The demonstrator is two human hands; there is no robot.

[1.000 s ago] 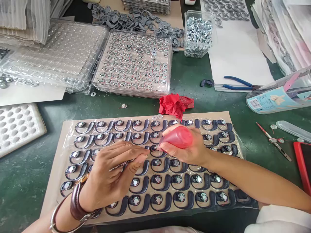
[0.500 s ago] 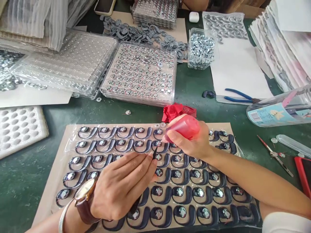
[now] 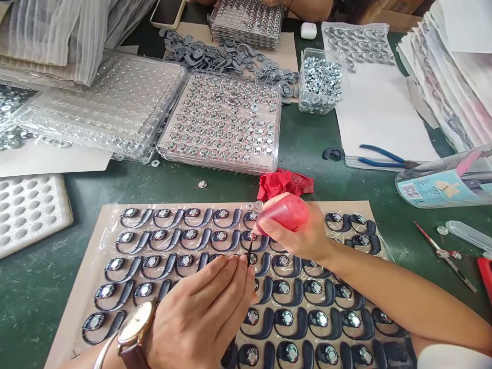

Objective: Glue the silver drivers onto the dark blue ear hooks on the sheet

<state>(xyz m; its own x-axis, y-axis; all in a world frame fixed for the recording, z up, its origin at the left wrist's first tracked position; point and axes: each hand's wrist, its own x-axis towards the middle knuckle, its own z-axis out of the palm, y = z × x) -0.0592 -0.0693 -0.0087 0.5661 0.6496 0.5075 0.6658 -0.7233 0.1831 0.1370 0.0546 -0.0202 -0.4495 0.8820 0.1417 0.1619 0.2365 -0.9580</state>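
My right hand point(image 3: 298, 228) is wrapped around a red squeeze bottle point(image 3: 286, 212), tilted so its nozzle points down to the left. In my left hand point(image 3: 203, 302) are black tweezers point(image 3: 250, 251), fingers pressed together, the dark tip showing beyond them. Nozzle and tip both meet near one round silver part point(image 3: 248, 236) in the second row; whether they touch it I cannot tell. Rows of dark hook-shaped earpiece shells point(image 3: 230, 218), each with a round silver part, lie on a brown board point(image 3: 82, 287) under both hands. Some shells are hidden by my hands and forearms.
Behind the board lie a crumpled red cloth point(image 3: 284, 183) and a clear tray of silver discs point(image 3: 219, 120). A tub of small metal parts point(image 3: 321, 82), blue-handled pliers point(image 3: 384, 156) and a clear container point(image 3: 442, 182) stand right. Another person's arm point(image 3: 313, 7) shows at the top.
The view has shifted slightly, so the far items sit lower in the picture. The bottle nozzle and tweezers tip stay by the same silver part. More of the other person's hands shows at the top.
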